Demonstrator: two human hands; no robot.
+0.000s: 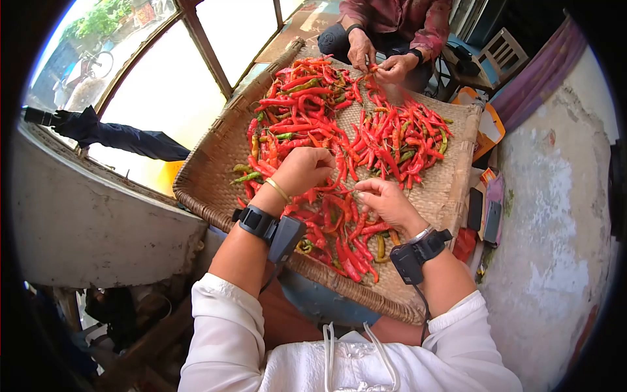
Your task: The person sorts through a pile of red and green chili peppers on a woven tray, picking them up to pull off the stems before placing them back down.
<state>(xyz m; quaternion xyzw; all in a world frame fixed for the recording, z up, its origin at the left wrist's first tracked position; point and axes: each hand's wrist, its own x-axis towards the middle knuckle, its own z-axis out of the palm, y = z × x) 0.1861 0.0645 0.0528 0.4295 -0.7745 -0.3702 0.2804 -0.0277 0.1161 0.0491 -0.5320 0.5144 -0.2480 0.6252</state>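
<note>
A wide woven tray (215,157) rests across my lap and holds many red chili peppers (392,140) with a few green ones (247,177) mixed in. My left hand (302,168) is curled over the chilies near the tray's middle, fingers bent into the pile. Just to its right, my right hand (386,200) pinches a small chili stem between thumb and fingers. Both wrists carry black strapped devices. At the far side of the tray, another person's two hands (379,60) work on a red chili.
The other person sits opposite in a reddish patterned shirt. A curved window frame (196,39) and a grey ledge (85,215) lie to the left. Phones (484,212) and orange packets sit beside the tray on the right, near a peeling wall (555,196). A wooden chair (499,52) stands at the back.
</note>
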